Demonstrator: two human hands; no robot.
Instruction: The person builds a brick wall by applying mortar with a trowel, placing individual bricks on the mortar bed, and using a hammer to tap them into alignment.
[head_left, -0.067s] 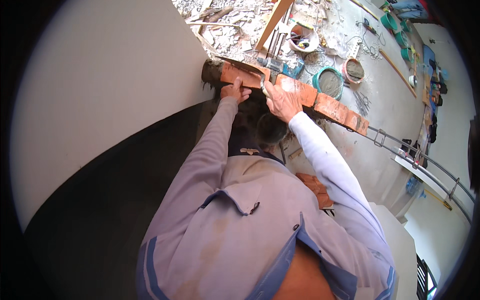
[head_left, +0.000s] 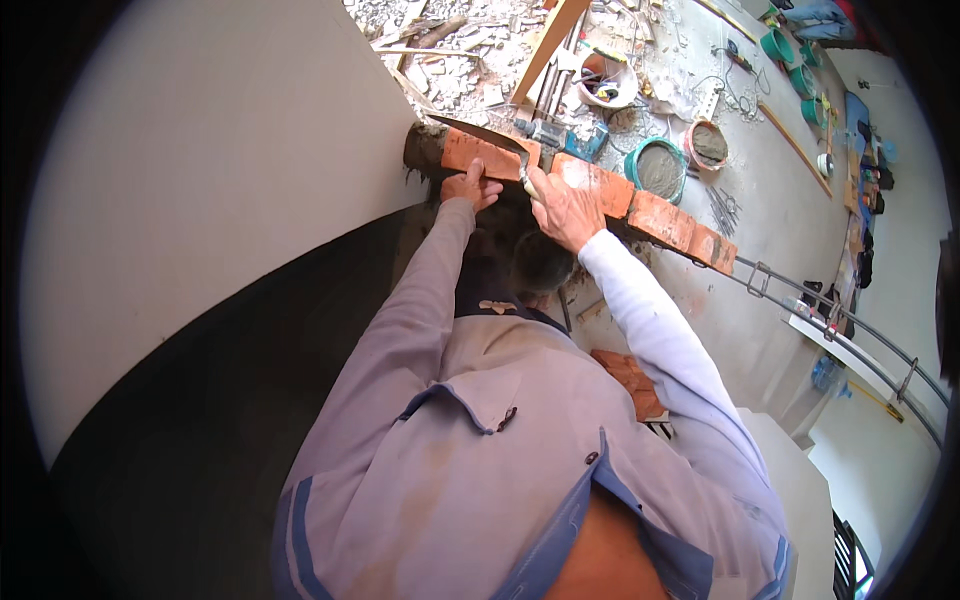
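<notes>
At the end of a short row of orange bricks (head_left: pixel 588 185), my left hand (head_left: pixel 470 186) grips the lower face of the end brick (head_left: pixel 462 150), its fingers bent against it. Dark wet mortar (head_left: pixel 422 146) sits at that brick's left end, beside the white wall corner. My right hand (head_left: pixel 566 210) is closed on the handle of a trowel (head_left: pixel 502 140), whose long blade slants up-left over the end brick. Below the bricks is a dark rounded shape (head_left: pixel 538 262) that I cannot make out clearly.
Behind the row lie a teal power drill (head_left: pixel 585 138), mortar buckets (head_left: pixel 660 170), a tool bucket (head_left: pixel 607 92), a wooden post (head_left: pixel 550 50) and rubble (head_left: pixel 430 70). Steel bars (head_left: pixel 830 315) run off rightward. A white wall (head_left: pixel 200 180) fills the left side.
The trowel and my right hand have shifted very slightly; my left hand stays at the end brick.
</notes>
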